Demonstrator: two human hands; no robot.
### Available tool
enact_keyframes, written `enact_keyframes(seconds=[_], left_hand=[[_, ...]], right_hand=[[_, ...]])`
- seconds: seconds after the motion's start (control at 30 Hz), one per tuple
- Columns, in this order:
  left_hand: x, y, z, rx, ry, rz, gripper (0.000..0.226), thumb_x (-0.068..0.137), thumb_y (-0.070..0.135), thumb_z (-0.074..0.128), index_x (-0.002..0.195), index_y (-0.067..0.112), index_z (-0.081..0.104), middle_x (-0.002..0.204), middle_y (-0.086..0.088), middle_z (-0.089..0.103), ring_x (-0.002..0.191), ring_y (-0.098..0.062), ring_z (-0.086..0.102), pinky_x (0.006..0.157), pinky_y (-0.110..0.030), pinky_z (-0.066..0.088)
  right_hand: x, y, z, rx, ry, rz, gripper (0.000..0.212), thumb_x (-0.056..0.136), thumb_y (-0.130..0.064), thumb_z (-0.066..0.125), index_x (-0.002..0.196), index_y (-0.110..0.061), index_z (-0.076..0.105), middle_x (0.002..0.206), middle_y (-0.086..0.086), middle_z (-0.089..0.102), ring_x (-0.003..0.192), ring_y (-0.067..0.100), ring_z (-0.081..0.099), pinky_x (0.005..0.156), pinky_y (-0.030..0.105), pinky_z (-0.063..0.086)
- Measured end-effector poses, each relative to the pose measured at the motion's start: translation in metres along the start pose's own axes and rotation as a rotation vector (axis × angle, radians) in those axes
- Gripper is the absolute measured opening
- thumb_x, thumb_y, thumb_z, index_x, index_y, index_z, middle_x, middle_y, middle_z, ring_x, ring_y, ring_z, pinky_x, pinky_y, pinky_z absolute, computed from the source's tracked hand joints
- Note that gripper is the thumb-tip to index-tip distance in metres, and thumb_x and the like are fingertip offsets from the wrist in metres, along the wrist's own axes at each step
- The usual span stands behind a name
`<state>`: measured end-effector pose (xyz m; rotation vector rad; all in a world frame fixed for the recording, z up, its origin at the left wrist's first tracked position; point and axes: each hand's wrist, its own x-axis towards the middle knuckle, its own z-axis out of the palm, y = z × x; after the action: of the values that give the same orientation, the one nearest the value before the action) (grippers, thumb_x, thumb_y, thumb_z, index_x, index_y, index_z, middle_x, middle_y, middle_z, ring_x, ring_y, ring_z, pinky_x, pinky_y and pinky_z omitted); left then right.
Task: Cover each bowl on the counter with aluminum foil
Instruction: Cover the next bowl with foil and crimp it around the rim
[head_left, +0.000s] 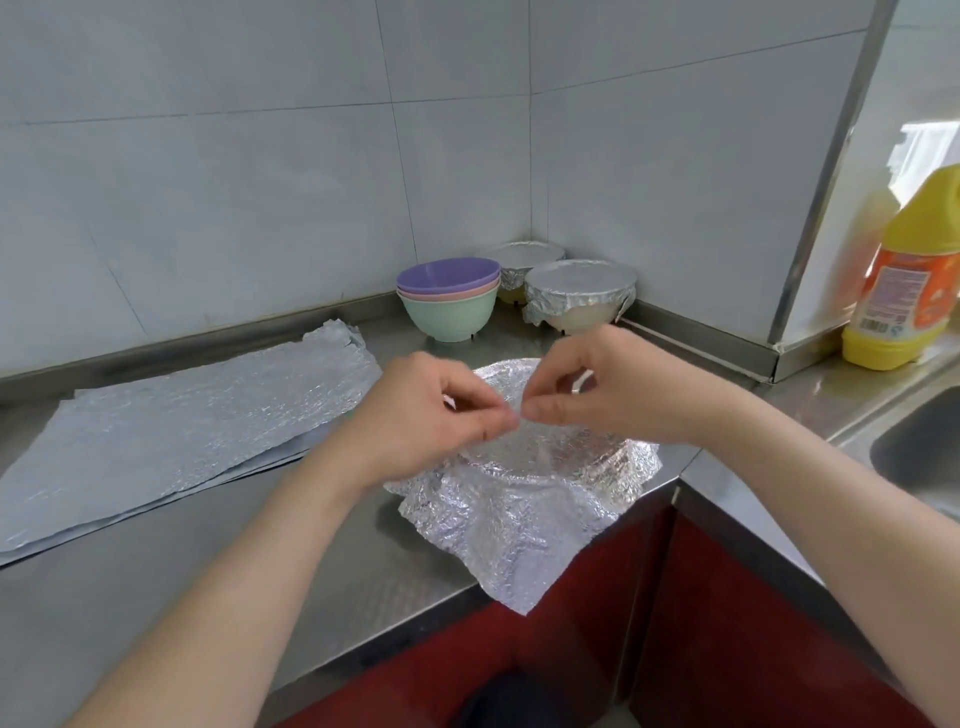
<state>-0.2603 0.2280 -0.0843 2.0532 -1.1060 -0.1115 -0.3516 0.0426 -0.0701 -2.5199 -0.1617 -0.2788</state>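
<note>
A bowl near the counter's front corner is draped with a crinkled foil sheet whose near corner hangs over the edge; the bowl itself is hidden. My left hand and right hand meet above its middle, fingertips pinched together, seemingly on the foil. Three uncovered bowls, purple on pink on green, stand stacked at the back. Two foil-covered bowls sit in the corner, one in front and one behind.
A pile of flat foil sheets lies on the steel counter to the left. A yellow bottle stands at the right beside a sink. Tiled walls close the back.
</note>
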Motion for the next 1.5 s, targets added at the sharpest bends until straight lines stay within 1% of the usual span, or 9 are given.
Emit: enact_keyframes(seconds=[0.07,0.17,0.53,0.67,0.87,1.03,1.23,1.37,1.5], left_hand=[[-0.021,0.0,0.008,0.026,-0.05,0.061,0.01,0.071,0.031,0.082,0.08,0.028,0.078,0.082,0.015,0.069,0.08,-0.006,0.064,0.075,-0.025,0.051],[-0.034,-0.009,0.022,0.086,0.05,0.167,0.013,0.07,0.034,0.082,0.081,0.028,0.079,0.087,0.016,0.065,0.087,-0.006,0.06,0.074,-0.014,0.044],[-0.03,-0.028,0.036,0.403,0.195,0.54,0.022,0.09,0.031,0.058,0.086,0.013,0.07,0.084,0.005,0.061,0.078,-0.014,0.055,0.072,-0.026,0.044],[-0.029,-0.03,0.039,0.437,0.216,0.562,0.018,0.093,0.022,0.054,0.086,0.01,0.066,0.086,0.003,0.059,0.079,-0.015,0.051,0.074,-0.019,0.039],[-0.026,-0.033,0.039,0.368,0.224,0.549,0.02,0.093,0.021,0.053,0.087,0.008,0.066,0.086,0.003,0.06,0.08,-0.016,0.053,0.073,-0.027,0.044],[-0.027,-0.041,0.031,0.298,0.214,0.493,0.015,0.088,0.022,0.06,0.088,0.01,0.07,0.088,0.007,0.061,0.085,-0.014,0.056,0.075,-0.032,0.047],[-0.031,-0.039,0.019,0.198,0.239,0.324,0.02,0.081,0.029,0.068,0.099,0.025,0.076,0.097,0.02,0.063,0.094,-0.004,0.058,0.084,-0.019,0.046],[-0.032,-0.022,0.034,0.126,0.27,0.284,0.02,0.077,0.043,0.075,0.092,0.03,0.077,0.091,0.019,0.065,0.094,-0.003,0.059,0.083,-0.014,0.043],[-0.029,-0.018,0.048,0.15,0.258,0.312,0.022,0.072,0.043,0.074,0.087,0.028,0.078,0.083,0.016,0.064,0.084,-0.003,0.058,0.074,-0.015,0.041]], right_hand=[[-0.016,-0.004,0.003,-0.006,-0.042,-0.018,0.013,0.079,-0.03,0.078,0.087,-0.02,0.076,0.084,-0.005,0.07,0.076,0.005,0.061,0.069,0.015,0.048],[-0.03,-0.003,0.012,-0.064,-0.024,-0.033,0.012,0.077,-0.03,0.08,0.085,-0.023,0.076,0.082,-0.009,0.066,0.078,0.003,0.059,0.069,0.013,0.044],[-0.043,-0.007,0.033,-0.378,0.068,-0.191,0.016,0.088,-0.034,0.067,0.101,-0.024,0.066,0.091,-0.01,0.056,0.088,0.011,0.052,0.079,0.033,0.044],[-0.044,-0.003,0.044,-0.497,0.18,-0.304,0.014,0.083,-0.025,0.073,0.091,-0.017,0.066,0.084,-0.001,0.061,0.078,0.024,0.059,0.066,0.031,0.043],[-0.034,0.005,0.06,-0.643,0.302,-0.353,0.026,0.067,-0.019,0.086,0.072,-0.017,0.06,0.067,-0.002,0.055,0.06,0.019,0.054,0.056,0.028,0.043],[-0.034,-0.001,0.063,-0.509,0.298,-0.327,0.013,0.078,-0.025,0.076,0.083,-0.017,0.067,0.073,-0.002,0.059,0.067,0.02,0.058,0.06,0.029,0.048],[-0.042,0.006,0.027,-0.156,0.198,-0.169,0.014,0.087,-0.034,0.07,0.097,-0.024,0.072,0.091,-0.011,0.062,0.087,0.004,0.058,0.079,0.024,0.046],[-0.045,0.015,0.023,-0.155,0.152,-0.148,0.019,0.081,-0.04,0.074,0.095,-0.027,0.074,0.093,-0.013,0.061,0.089,0.003,0.057,0.08,0.024,0.045],[-0.044,0.015,0.035,-0.294,0.18,-0.233,0.022,0.083,-0.045,0.069,0.092,-0.025,0.073,0.086,-0.011,0.059,0.082,0.01,0.056,0.074,0.037,0.049]])
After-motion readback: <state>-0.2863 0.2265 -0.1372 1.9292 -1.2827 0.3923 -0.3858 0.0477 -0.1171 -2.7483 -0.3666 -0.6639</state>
